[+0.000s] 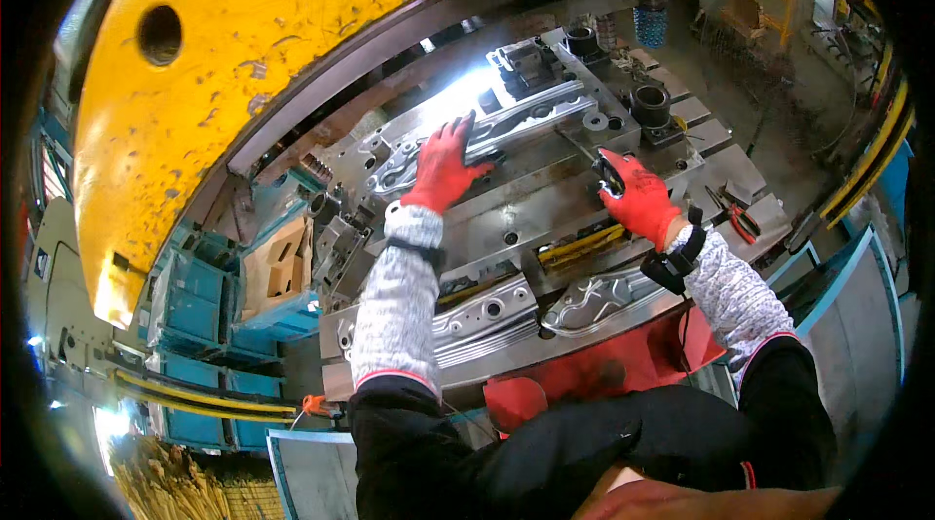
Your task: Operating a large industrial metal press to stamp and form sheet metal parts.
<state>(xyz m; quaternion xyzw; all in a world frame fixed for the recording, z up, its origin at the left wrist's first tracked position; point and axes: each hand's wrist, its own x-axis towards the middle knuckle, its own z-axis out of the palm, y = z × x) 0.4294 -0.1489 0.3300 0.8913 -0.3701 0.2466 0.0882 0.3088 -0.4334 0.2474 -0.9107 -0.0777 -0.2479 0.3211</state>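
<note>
My left hand (446, 169), in a red glove, reaches over a long shiny formed metal part (531, 126) on the die block. Its fingers are spread, and I cannot tell whether they touch the part. My right hand (638, 197), also red-gloved, is closed round a tool with a dark handle (610, 175). The tool's thin metal shaft points up and left toward the formed part; its exact kind is not clear. Nearer to me, more ribbed, shaped metal (487, 317) sits along the front of the die (487, 228).
A yellow press frame (263, 23) arches over the left and far side. Red-handled pliers (745, 224) lie at the right. Round metal posts (650, 106) stand on the die. Blue bins (190, 301) with cardboard (282, 262) are at the left, a red cover (604, 369) in front.
</note>
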